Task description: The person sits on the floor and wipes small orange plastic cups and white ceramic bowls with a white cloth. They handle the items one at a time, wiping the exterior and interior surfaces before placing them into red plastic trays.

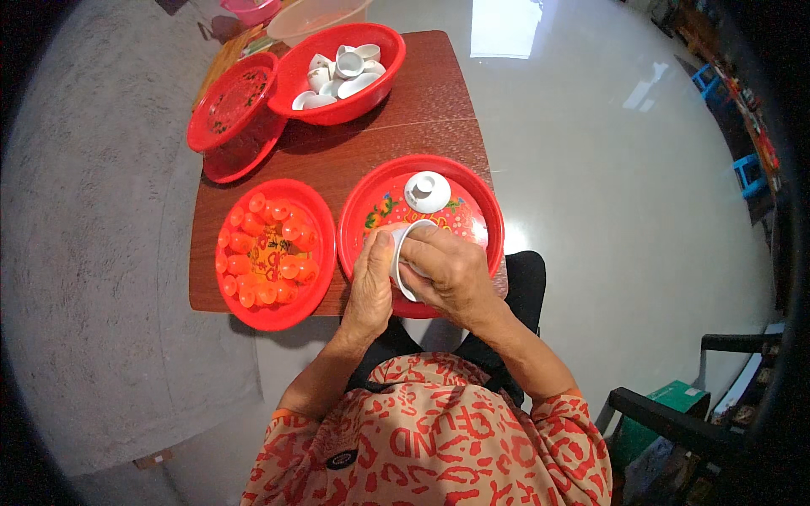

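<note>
My left hand [371, 282] is wrapped round the side of a white cup [398, 268], its opening tipped toward the right. The fingers of my right hand [447, 268] curl over the rim and into the cup, so its inside is mostly hidden. Both hands are above the near side of a round red tray [348, 211] with a flower pattern. A white lid with a round knob [428, 192] lies in that tray, just beyond my fingers.
Left of it, a red plate [319, 295] bears several small glossy orange pieces [241, 243]. Farther back, a red basin [384, 97] holds several white cups [349, 65], beside a tilted red strainer [232, 101]. All stand on a brown wooden table [430, 126]. A black chair arm [675, 420] is at right.
</note>
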Available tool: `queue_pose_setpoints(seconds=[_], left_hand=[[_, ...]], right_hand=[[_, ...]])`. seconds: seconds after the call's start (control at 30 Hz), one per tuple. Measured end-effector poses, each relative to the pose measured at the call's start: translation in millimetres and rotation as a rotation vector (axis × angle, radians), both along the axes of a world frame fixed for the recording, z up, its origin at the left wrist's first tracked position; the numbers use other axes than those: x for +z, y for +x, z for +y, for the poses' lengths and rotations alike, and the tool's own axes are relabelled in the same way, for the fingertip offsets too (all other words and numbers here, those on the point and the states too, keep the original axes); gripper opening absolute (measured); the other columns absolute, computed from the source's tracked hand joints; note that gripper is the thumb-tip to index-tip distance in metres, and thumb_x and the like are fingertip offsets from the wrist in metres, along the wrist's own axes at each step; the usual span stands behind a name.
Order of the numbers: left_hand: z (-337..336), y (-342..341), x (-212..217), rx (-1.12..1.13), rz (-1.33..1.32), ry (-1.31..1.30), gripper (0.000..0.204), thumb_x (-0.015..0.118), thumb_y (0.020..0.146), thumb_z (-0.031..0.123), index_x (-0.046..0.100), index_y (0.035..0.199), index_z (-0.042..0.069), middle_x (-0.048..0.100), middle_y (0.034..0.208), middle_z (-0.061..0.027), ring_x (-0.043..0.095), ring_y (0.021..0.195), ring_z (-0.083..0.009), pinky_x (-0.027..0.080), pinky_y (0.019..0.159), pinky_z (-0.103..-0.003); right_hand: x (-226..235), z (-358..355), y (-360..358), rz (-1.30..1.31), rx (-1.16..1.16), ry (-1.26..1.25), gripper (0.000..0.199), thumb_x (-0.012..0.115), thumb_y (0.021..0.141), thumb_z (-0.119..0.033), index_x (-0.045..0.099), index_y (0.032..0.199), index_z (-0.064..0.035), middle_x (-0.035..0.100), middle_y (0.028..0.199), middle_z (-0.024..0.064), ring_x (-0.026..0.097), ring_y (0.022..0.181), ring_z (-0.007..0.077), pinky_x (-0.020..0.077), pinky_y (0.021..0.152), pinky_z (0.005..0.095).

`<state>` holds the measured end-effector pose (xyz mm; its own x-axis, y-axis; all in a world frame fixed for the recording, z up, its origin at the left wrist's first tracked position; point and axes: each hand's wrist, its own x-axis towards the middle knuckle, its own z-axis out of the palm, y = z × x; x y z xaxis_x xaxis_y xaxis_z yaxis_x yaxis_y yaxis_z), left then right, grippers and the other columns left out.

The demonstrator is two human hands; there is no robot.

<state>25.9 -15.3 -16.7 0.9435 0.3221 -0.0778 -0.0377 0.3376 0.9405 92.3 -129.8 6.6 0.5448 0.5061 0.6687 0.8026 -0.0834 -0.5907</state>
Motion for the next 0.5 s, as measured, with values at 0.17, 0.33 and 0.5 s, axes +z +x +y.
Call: queue_pose_setpoints(seconds=[0.17, 0.33, 0.5], left_hand=[[-4, 0, 3, 0.020, 0.002, 0.038, 0.046, 0.032, 0.100, 0.039, 0.050, 0.116, -0.001, 0.057, 0.104, -0.0083, 0.054, 0.095, -0.0128, 0.043, 0.086, -0.027], [-4, -5, 0, 0.019, 0.003, 0.108, 0.043, 0.034, 0.100, 0.038, 0.051, 0.115, 0.001, 0.056, 0.102, -0.0074, 0.054, 0.092, -0.0125, 0.043, 0.086, -0.027], [3, -3, -9, 0.130, -0.041, 0.127, 0.045, 0.031, 0.100, 0.039, 0.051, 0.114, 0.000, 0.058, 0.103, -0.0081, 0.054, 0.093, -0.0133, 0.044, 0.085, -0.026]], right_hand=[[-2, -7, 1, -0.080, -0.034, -0.249, 0.016, 0.064, 0.074, -0.013, 0.063, 0.088, -0.0047, 0.060, 0.084, 0.0073, 0.062, 0.072, 0.0293, 0.0499, 0.057, 0.0367], [-4, -19, 7, 0.189, 0.195, -0.268, 0.018, 0.065, 0.074, -0.015, 0.064, 0.086, -0.0019, 0.061, 0.080, 0.0089, 0.062, 0.072, 0.0301, 0.0497, 0.060, 0.0384], [11, -32, 7, 0.818, 0.290, -0.070, 0.020, 0.065, 0.077, -0.017, 0.065, 0.088, 0.0005, 0.062, 0.080, 0.0135, 0.062, 0.072, 0.0305, 0.0494, 0.066, 0.0361]])
